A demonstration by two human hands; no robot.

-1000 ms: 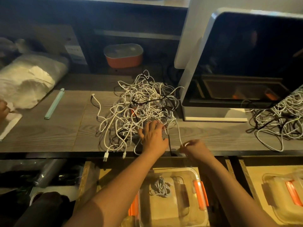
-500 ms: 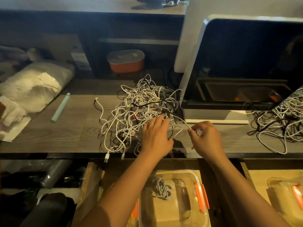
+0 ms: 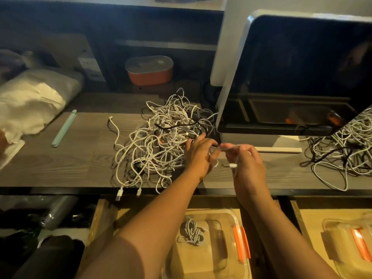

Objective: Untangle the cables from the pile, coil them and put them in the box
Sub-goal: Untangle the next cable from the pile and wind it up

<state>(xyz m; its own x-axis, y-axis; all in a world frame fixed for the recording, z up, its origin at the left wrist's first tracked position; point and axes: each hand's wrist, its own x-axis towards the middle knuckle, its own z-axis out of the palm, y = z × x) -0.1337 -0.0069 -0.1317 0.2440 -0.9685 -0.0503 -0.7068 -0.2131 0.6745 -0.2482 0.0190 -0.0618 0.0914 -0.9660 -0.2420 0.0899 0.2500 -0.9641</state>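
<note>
On the bench, the cable pile is seen just left of the grip, the clear box holding a coiled cable is set below it, and one white cable is pinched taut between the left hand and the right hand.

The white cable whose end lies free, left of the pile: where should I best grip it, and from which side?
Pinch it just behind its plug, coming from the left. That end lies alone on the bare table, apart from the tangle.
</note>
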